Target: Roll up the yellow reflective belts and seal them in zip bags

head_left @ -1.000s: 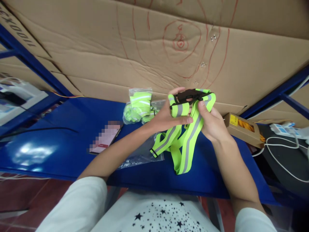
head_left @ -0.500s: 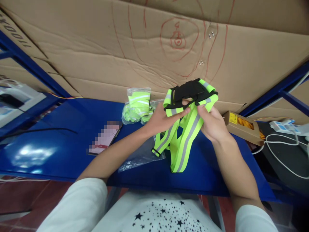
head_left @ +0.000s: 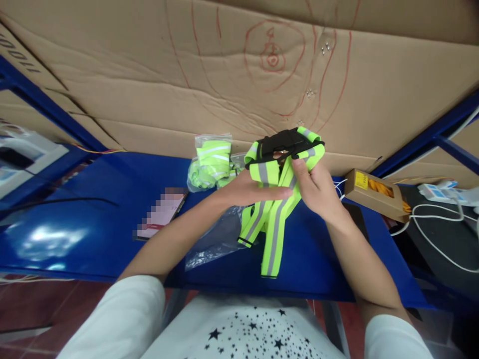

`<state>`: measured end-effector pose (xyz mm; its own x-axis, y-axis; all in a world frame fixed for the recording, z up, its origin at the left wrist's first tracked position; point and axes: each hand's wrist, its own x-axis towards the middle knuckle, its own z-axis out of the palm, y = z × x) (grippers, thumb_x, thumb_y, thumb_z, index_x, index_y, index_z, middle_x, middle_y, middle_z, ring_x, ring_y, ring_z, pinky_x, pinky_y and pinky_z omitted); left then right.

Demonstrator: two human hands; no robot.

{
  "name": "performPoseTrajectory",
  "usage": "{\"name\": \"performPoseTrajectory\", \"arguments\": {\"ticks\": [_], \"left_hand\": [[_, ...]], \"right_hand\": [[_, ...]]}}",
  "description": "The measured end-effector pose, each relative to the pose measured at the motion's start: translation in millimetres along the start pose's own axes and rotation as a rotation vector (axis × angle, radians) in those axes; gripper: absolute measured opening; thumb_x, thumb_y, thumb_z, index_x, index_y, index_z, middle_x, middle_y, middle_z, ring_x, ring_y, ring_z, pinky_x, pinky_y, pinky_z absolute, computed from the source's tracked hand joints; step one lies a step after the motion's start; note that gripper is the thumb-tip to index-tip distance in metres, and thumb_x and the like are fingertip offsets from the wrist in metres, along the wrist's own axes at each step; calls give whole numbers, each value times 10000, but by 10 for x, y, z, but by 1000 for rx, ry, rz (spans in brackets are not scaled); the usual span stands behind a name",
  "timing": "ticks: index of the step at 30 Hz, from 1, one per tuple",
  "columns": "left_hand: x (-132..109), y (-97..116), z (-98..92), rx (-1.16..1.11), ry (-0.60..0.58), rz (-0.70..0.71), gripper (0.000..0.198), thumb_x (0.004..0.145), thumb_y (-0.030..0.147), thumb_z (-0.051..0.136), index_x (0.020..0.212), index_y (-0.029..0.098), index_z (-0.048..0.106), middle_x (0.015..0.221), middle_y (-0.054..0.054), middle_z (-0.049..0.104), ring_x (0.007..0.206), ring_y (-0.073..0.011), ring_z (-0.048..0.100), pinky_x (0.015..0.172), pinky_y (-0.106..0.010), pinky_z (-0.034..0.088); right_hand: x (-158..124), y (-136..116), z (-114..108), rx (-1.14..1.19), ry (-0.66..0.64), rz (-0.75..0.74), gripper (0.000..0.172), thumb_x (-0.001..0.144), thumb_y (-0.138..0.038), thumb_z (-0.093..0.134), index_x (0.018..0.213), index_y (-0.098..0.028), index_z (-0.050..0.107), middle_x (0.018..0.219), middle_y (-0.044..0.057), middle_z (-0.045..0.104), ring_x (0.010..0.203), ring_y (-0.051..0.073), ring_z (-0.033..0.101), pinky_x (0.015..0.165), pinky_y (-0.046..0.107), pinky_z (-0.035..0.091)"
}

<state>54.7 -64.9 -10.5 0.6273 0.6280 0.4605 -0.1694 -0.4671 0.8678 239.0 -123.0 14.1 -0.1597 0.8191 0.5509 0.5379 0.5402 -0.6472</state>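
A neon-yellow reflective strap (head_left: pixel 275 234) with a grey stripe hangs in folds from both hands above the blue table. At its upper end a black plastic buckle (head_left: pixel 279 143) spans the looped band. My left hand (head_left: pixel 249 189) is closed around the strap from the left, its thumb stretched across the folds and some fingers hidden behind them. On the other side my right hand (head_left: pixel 316 187) grips the band below the buckle, thumb on top. Behind my left hand lie more folded yellow straps in clear bags (head_left: pixel 213 162).
A blue table (head_left: pixel 93 209) carries a phone with a pixelated screen (head_left: pixel 160 214) on the left and an opened clear plastic bag (head_left: pixel 213 249) in front. To the right sit a cardboard box (head_left: pixel 376 194) and white cables (head_left: pixel 430 234). A cardboard sheet (head_left: pixel 130 75) stands behind.
The buckle and both hands have shifted slightly left and down. My left thumb has moved lower across the strap. The hanging wide fold has become a narrower length ending in a black edge.
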Motion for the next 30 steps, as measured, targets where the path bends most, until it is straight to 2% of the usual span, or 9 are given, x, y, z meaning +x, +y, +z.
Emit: {"name": "performPoseTrajectory", "arguments": {"ticks": [5,8,10,13,15,18,21,25,30], "left_hand": [[6,53,23,138,53,-61,522,882,605,734,1243,229,717,1304,-81,741,1285,-317,646,1179,-498,456],[0,91,5,122,-50,-97,515,867,583,760,1254,245,725,1338,-64,728,1307,-317,631,1175,-479,465],[-1,84,-2,106,-133,-88,460,867,550,767,1202,236,745,1331,-62,727,1290,-310,638,1148,-451,489],[11,43,-4,98,-228,-91,383,875,474,775,1135,194,739,1245,-77,742,1197,-289,668,1077,-425,527],[21,18,-5,81,-264,-141,368,854,467,803,1063,174,725,1120,-76,754,1075,-269,691,975,-409,565],[21,7,-11,-26,-293,-308,403,776,442,884,1024,170,719,1007,-63,755,935,-246,707,837,-391,595],[6,35,-18,-150,-310,-393,463,741,379,917,1106,171,725,1077,-85,767,972,-269,733,849,-425,617],[2,85,-31,-228,-345,-370,455,749,323,915,1139,182,730,1153,-90,780,1054,-288,751,919,-456,624],[24,11,-52,-350,-370,-493,450,712,277,942,1109,179,756,1130,-95,799,967,-256,776,891,-430,642]], "right_hand": [[-18,-129,-245,-93,21,-148,790,921,-597,726,1602,-336,420,1614,99,469,1454,364,509,1200,566,460],[-63,-233,-341,-276,-77,-193,688,930,-555,732,1543,-324,521,1552,106,543,1425,368,538,1197,548,453],[-82,-262,-334,-362,-150,-164,532,964,-569,677,1422,-300,645,1405,111,667,1312,359,628,1124,521,498],[-70,-237,-271,-386,-117,-64,454,986,-647,591,1041,-240,785,945,79,765,878,272,724,814,408,556],[-42,-199,-240,-343,-45,8,560,976,-708,556,766,-218,727,647,27,635,626,188,606,644,348,482],[-4,-145,-228,-233,37,126,632,925,-776,574,631,-218,616,554,-5,505,540,142,469,547,323,383],[18,-81,-221,-75,37,203,574,885,-769,646,689,-229,633,661,0,589,616,154,528,565,311,422],[39,41,-189,236,12,319,435,855,-671,762,1005,-267,698,953,14,732,747,171,648,628,301,541],[55,140,-177,303,-27,349,439,891,-589,767,1215,-299,706,981,17,771,768,188,707,653,320,592]]}}
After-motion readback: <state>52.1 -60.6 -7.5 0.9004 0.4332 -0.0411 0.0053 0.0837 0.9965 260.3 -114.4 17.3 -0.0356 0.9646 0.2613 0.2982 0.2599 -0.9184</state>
